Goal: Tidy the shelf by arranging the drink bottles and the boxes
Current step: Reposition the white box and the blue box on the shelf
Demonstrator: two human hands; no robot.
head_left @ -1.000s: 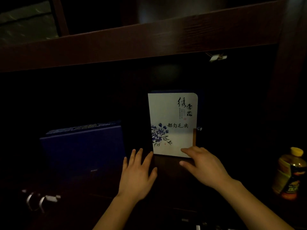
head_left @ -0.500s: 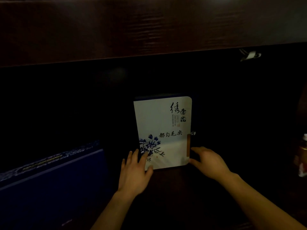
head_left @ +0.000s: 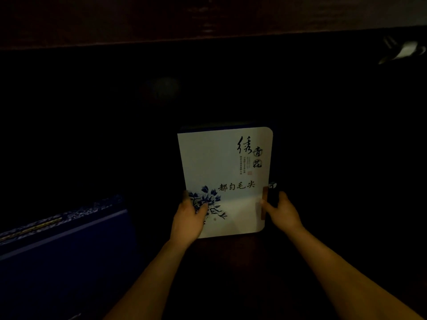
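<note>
- A flat dark blue rectangular box (head_left: 57,250) with a patterned blue-and-white top edge lies at the far left of the dim shelf, well apart from the white box.
- The left hand (head_left: 188,219) grips the lower left edge of the white box: its thumb (head_left: 203,207) lies across the printed front, over the blue flower, and the other fingers curl round the edge out of sight.
- The white rectangular cardboard box (head_left: 224,172), printed with black calligraphy and a blue flower, stands upright in the middle of the shelf compartment, front face toward the camera, tilted slightly to the left. Its bottom edge sits at the dark reddish wooden shelf surface (head_left: 231,255); whether it rests there or is lifted just off it cannot be told.
- A narrow brown clasp strip (head_left: 265,203) runs down the box's lower right edge.
- The right hand (head_left: 283,210) holds that lower right edge, its fingers curled round the side just beside the strip, so 2 hands clamp the box between them.
- A dark wooden board (head_left: 208,19) spans the top.
- A small white fitting (head_left: 403,50), blurred, hangs below the board at the far right.
</note>
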